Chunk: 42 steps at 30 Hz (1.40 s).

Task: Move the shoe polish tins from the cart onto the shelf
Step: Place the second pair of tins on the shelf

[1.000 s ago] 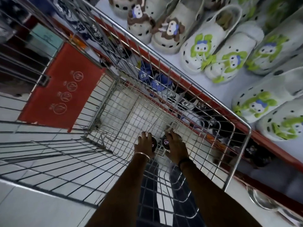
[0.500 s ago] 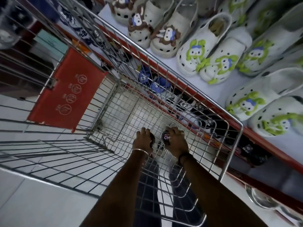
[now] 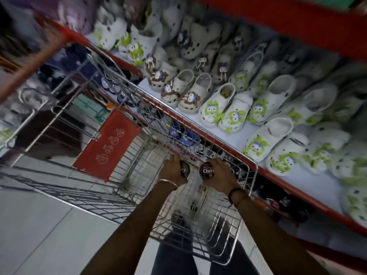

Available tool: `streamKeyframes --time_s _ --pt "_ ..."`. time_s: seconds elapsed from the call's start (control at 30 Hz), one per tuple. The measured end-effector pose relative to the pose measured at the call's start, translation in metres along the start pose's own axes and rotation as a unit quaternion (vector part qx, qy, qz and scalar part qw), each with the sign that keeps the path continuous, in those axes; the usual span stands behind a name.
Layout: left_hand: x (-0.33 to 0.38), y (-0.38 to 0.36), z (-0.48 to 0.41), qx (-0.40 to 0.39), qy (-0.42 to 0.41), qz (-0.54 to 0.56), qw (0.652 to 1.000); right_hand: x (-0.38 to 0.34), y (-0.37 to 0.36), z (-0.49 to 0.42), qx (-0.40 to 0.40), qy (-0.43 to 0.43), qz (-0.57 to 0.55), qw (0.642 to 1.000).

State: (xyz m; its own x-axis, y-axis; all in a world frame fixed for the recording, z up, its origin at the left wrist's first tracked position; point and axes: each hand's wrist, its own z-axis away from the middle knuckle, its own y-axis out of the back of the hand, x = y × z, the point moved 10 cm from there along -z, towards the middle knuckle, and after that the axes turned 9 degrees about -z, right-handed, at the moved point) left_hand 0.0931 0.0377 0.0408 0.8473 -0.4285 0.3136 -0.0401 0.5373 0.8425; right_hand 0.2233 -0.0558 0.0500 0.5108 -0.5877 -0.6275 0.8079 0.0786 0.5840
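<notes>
My left hand (image 3: 172, 170) grips a round dark shoe polish tin (image 3: 185, 170), its lid partly hidden by my fingers. Beside it, my right hand (image 3: 222, 173) holds a second tin (image 3: 207, 171) with "Cherry" on the lid facing me. Both hands hover inside the wire cart (image 3: 252, 175), above its mesh floor and near the right side wall. The white shelf (image 3: 234, 133) with a red front edge runs along the right of the cart.
Rows of white clogs with green and brown charms (image 3: 224, 108) fill the shelf. A red plastic flap (image 3: 108, 143) hangs at the cart's far end. More shoes sit on a lower shelf behind the cart's wall (image 3: 184, 137). Pale tiled floor (image 3: 39, 225) lies left.
Both hands have lifted the tins up off the cart floor. The camera has tilted up toward the shelf, bringing more clogs into view.
</notes>
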Motion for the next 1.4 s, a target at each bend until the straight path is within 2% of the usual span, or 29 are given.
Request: streamKeyframes --time_s 0.1,0.4,0.6,0.83,1.17,1.4 --pt "0.030 0.040 0.009 0.043 -0.027 0.008 0.999 -0.020 0.046 0.022 0.034 0.020 -0.026 0.999" --pt "0.122 0.141 0.034 0.087 -0.098 0.092 0.987 -0.070 0.187 0.099 0.140 0.080 -0.054 0.985" --pt "0.201 0.219 0.057 0.115 -0.145 0.088 0.979 -0.091 0.271 0.157 0.184 0.101 -0.067 0.975" --pt "0.303 0.291 0.086 0.169 -0.219 0.073 0.958 -0.097 0.362 0.220 0.283 0.129 -0.060 0.948" --pt "0.442 0.309 0.107 0.186 -0.304 0.064 0.932 -0.051 0.467 0.266 0.396 0.102 -0.049 0.911" --pt "0.501 0.295 0.090 0.198 -0.313 0.025 0.929 -0.009 0.500 0.260 0.420 0.056 -0.060 0.904"
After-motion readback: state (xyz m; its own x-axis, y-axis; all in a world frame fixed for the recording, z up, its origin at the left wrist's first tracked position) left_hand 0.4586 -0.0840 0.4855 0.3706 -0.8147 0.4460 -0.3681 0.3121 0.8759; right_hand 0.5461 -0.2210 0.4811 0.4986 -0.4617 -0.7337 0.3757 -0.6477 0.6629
